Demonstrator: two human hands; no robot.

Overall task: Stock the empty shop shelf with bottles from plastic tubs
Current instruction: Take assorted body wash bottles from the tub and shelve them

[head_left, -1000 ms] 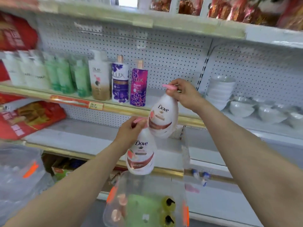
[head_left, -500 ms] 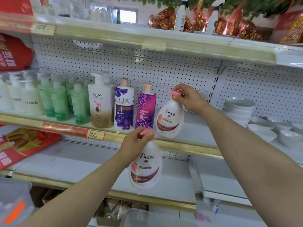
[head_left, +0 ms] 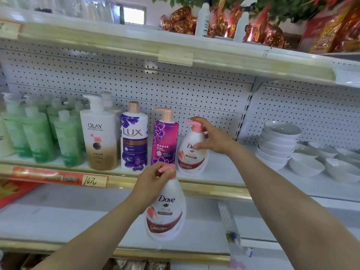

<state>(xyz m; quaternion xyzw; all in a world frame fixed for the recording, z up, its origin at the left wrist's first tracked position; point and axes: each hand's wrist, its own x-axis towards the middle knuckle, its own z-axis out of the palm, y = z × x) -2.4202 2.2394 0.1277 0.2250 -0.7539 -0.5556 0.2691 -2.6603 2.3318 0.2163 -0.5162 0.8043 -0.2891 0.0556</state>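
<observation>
Here our left hand (head_left: 151,177) grips the hanging Dove bottle (head_left: 165,213) by its pump neck at six o'clock, our right hand (head_left: 213,138) spread, holding nothing, beside the shelved Dove bottle (head_left: 191,160) at twelve; probably heavy and slick, so the neck suits.

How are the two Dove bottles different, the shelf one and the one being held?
The shelf Dove bottle stands upright on the shelf beside the magenta LUX bottle; the held Dove bottle hangs in the air, lower down. The left hand grips the held Dove bottle by its pink pump; the open right hand is by the shelf Dove bottle's pump. Both are white with pink pumps and the same label.
</observation>
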